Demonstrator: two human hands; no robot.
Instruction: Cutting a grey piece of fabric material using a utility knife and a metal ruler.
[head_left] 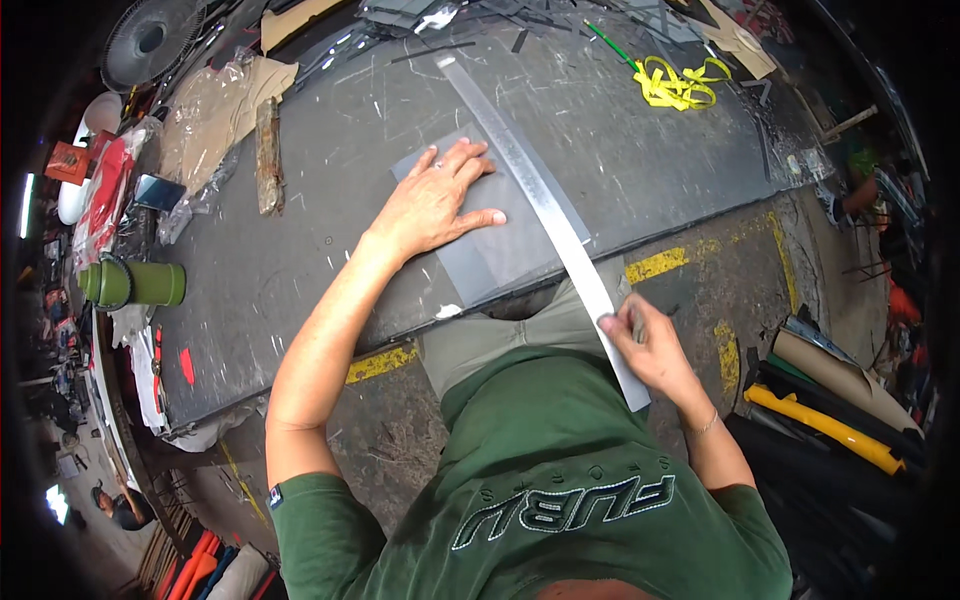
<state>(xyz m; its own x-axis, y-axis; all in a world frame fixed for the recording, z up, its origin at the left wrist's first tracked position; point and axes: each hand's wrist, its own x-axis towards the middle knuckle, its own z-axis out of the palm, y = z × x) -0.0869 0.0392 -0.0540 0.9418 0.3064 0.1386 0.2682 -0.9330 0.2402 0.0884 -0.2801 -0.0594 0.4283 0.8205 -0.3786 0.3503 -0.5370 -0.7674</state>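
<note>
The left hand lies flat on one grey sheet on the dark bench, fingers spread and pressing down, the thumb stretched out toward the one long metal ruler. The ruler runs diagonally just past the fingertips, across the right part of the sheet and out over the near edge of the bench.

The right hand is at the ruler's near end, off the bench edge. Its fingers are curled together against the ruler's edge and seem to pinch a small dark tool; what kind cannot be told.

The sheet sits under the left palm and reaches from there to the bench's near edge, where its lower corner lies just beside the ruler.

Well away from the left fingers, toward the left rim of the bench, lies one green cylindrical flask on its side. Beyond the left fingers stands one rough strip of wood, and next to it one crumpled clear plastic wrap over brown card. Farther left is one red packet.

Far beyond the ruler's tip, at the back right of the bench, lies one tangle of yellow strap with one green stick beside it. On the floor, right of the right hand, lean a yellow roll and a brown roll.
</note>
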